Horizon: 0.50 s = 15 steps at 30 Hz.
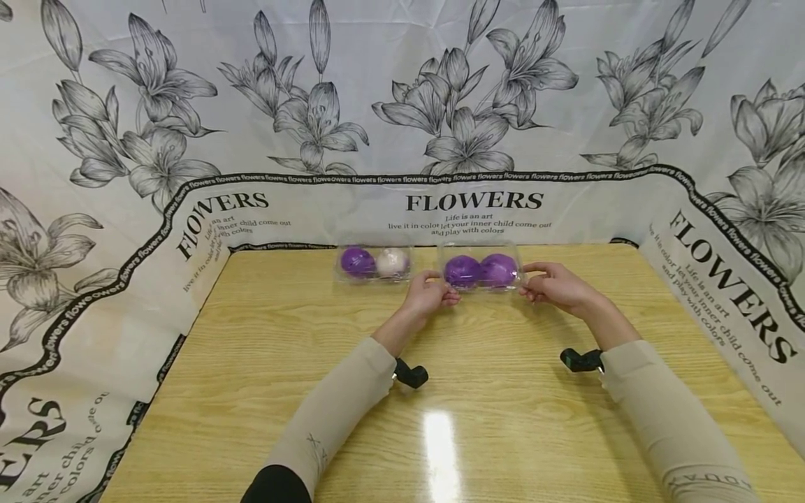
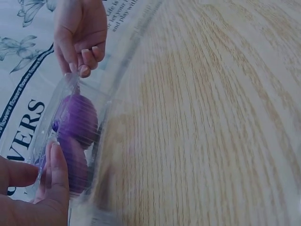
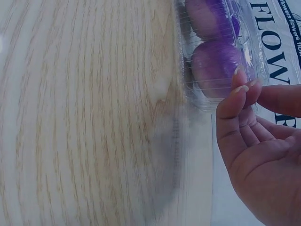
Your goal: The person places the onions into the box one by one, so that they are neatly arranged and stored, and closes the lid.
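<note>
Two see-through plastic boxes stand side by side at the table's back edge. In the right box (image 1: 481, 287) are two round purple things (image 1: 462, 271); I cannot tell what kind they are. My left hand (image 1: 428, 293) pinches the left end of this box, its thumb and fingers on either side of the rim in the left wrist view. At the opposite end, my right hand (image 1: 558, 286) pinches the box corner between thumb and fingertips, as the right wrist view shows. The left box (image 1: 375, 281) contains a purple ball-like thing (image 1: 357, 262) and a cream-and-purple one (image 1: 393, 262).
A white cloth (image 1: 465, 154) printed with flowers and lettering rises behind the boxes and along both sides. The wood-grain table (image 1: 490, 405) spreads out in front, with a bright reflection near the viewer. Black wrist mounts (image 1: 411, 375) stick out from both sleeves.
</note>
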{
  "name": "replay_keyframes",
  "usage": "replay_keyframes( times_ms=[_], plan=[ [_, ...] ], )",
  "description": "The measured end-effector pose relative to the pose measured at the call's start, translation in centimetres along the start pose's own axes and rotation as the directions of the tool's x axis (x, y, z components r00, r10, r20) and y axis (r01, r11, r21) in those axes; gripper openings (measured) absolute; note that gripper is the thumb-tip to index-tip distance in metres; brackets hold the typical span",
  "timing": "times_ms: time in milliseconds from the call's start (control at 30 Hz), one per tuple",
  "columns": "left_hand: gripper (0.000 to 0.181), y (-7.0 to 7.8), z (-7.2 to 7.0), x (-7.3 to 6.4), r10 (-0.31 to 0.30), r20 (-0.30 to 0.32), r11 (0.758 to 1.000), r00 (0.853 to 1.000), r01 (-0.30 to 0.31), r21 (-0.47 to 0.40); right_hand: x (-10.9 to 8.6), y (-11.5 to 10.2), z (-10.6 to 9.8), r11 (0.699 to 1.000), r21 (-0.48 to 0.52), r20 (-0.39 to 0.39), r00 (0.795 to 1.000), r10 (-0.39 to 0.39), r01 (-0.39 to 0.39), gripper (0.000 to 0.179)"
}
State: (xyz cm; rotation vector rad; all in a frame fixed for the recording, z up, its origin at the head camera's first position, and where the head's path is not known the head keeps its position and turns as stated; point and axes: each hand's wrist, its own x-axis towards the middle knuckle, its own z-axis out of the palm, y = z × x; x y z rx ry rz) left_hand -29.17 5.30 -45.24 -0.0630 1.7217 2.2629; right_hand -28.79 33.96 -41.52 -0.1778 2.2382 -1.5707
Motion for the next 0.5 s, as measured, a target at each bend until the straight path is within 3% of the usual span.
replay_keyframes(
  times_ms=[300,400,500],
  plan=[
    [0.049,0.2,0.2,-0.5,-0.006,0.003,0.999,1.0,0.005,0.033,-0.1,-0.2,-0.2,0.999,-0.008,0.021,0.999,0.033,-0.033,0.061],
    [0.047,0.4,0.0,-0.8,-0.001,0.025,0.995,1.0,-0.001,0.102,-0.3,-0.4,-0.6,0.997,-0.061,0.0,0.999,0.045,-0.045,0.059],
    [0.047,0.9,-0.9,-1.6,0.032,0.069,0.971,0.997,-0.047,0.235,-0.8,-1.0,-1.1,0.988,-0.144,-0.054,0.998,0.039,-0.047,0.058]
  ],
)
